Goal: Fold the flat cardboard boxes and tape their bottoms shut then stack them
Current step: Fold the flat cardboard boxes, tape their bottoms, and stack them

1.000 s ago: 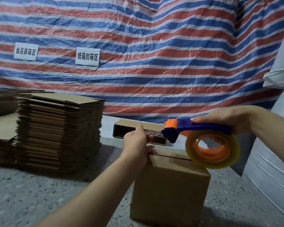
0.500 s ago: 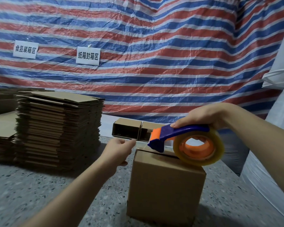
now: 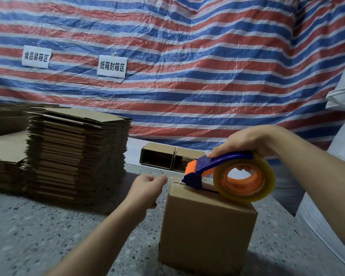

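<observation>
A folded brown cardboard box (image 3: 205,232) stands on the speckled table, its flap seam facing up. My right hand (image 3: 245,140) grips the blue handle of a tape dispenser (image 3: 201,172) with an orange head and a clear tape roll. The dispenser's head rests on the box top near the far left end of the seam. My left hand (image 3: 145,188) hovers just left of the box's upper corner, fingers loosely curled, with nothing visible in it. A tall stack of flat cardboard boxes (image 3: 76,156) stands to the left.
Two folded boxes (image 3: 157,156) lie on their sides behind the table's far edge. A lower cardboard pile (image 3: 4,160) sits at the far left. White sacks (image 3: 327,226) crowd the right side. A striped tarp (image 3: 187,76) hangs behind.
My left hand let go of the box top and drew back to the left. My right hand brought the dispenser down and leftward onto the box top.
</observation>
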{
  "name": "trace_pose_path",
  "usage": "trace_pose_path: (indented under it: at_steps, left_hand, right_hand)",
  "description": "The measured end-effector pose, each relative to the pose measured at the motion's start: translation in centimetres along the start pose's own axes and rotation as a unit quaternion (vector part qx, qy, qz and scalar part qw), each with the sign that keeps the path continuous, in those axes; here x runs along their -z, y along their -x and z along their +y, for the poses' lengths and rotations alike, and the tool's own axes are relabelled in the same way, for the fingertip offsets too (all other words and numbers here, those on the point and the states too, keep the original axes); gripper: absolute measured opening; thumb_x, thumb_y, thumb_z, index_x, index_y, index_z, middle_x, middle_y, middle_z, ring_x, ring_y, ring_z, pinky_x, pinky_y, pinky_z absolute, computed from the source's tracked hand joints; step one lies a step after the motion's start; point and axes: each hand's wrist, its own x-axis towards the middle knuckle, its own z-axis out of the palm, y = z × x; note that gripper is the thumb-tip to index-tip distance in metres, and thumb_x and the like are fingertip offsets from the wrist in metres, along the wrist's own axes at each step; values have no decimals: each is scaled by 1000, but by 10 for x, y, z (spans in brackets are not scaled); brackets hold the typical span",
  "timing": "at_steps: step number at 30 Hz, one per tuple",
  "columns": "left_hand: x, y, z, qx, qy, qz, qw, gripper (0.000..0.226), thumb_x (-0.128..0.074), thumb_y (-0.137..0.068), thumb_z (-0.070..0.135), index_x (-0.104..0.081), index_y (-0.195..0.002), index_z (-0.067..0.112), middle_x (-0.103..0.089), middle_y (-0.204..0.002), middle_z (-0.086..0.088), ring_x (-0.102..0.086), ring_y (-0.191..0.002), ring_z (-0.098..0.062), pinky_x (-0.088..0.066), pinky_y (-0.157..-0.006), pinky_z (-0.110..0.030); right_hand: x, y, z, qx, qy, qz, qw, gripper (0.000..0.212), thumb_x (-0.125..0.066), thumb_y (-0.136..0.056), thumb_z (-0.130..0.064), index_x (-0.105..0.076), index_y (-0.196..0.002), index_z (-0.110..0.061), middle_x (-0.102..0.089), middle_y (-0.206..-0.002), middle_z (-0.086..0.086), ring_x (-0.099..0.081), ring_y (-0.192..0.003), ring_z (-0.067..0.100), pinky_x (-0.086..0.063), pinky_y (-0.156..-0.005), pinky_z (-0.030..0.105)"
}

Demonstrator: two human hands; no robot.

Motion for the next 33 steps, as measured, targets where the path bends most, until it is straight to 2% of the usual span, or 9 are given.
trace_pose_path:
  at_steps: [4,7,14,18,22,24,26,30,33]
  left_hand:
    - [-6,6,-10,24,32,-28,999,33,-59,-95,43,-54,-87,11,-41,-67,-3,-32,-51,-13,-29,-48,-25]
    - [-10,11,-11,62,80,-56,993,36,-60,-93,48,-54,-91,12,-41,-74,-10,-31,-54,-15,-25,-48,-26]
    - [-22,18,-14,104,127,-22,986,61,-59,-93,52,-64,-110,-6,-46,-87,-15,-42,-78,-27,-32,-65,-36]
    - [-23,22,-14,137,124,-17,983,64,-54,-89,64,-65,-111,5,-52,-92,-11,-45,-78,-24,-36,-67,-32]
    - [-25,27,-27,160,103,-41,981,37,-54,-94,50,-53,-99,13,-54,-85,-7,-46,-76,-20,-36,-68,-31]
    - [-23,29,-31,111,80,38,990,30,-49,-99,36,-58,-100,7,-62,-98,-10,-52,-82,-19,-39,-68,-30]
    - [-20,36,-25,-7,70,114,991,32,-40,-103,43,-61,-106,18,-63,-105,3,-55,-89,-8,-41,-72,-27]
    - [-26,55,-2,-142,3,-6,990,65,-40,-86,68,-32,-147,45,-39,-131,35,-38,-122,11,-28,-103,-23]
    - [-34,56,-7,-172,-62,-12,983,59,-47,-98,47,-27,-153,34,-35,-150,22,-31,-132,9,-23,-110,-20]
  right_hand:
    - [-1,0,0,7,-7,-3,1000,65,-77,-65,-62,-70,-107,-13,-78,-84,5,-72,-62,12,-55,-53,24]
    - [-2,1,0,15,-13,4,1000,47,-74,-80,-56,-69,-103,-15,-77,-78,3,-71,-57,10,-54,-51,22]
    - [-5,2,-2,30,-12,2,999,41,-73,-85,-53,-70,-102,-16,-77,-76,2,-70,-55,9,-53,-49,22]
    - [-5,2,-3,30,-12,3,999,42,-74,-83,-53,-71,-101,-15,-77,-75,2,-70,-55,9,-53,-49,22]
    - [-5,3,-3,28,-19,-9,999,41,-73,-85,-51,-71,-103,-14,-76,-77,3,-68,-55,9,-53,-50,22]
    - [-5,3,-3,31,-20,-14,999,40,-72,-86,-50,-71,-104,-15,-76,-79,2,-68,-57,9,-53,-51,21]
    - [-5,2,-2,32,-16,-15,999,39,-72,-86,-51,-71,-104,-16,-76,-79,2,-68,-57,9,-53,-51,21]
    - [-5,1,-2,34,-19,-9,999,37,-72,-86,-52,-71,-101,-18,-76,-76,1,-69,-56,9,-53,-51,21]
    - [-4,1,-2,31,-18,-11,999,35,-72,-86,-51,-70,-101,-19,-76,-76,2,-69,-55,9,-53,-50,21]
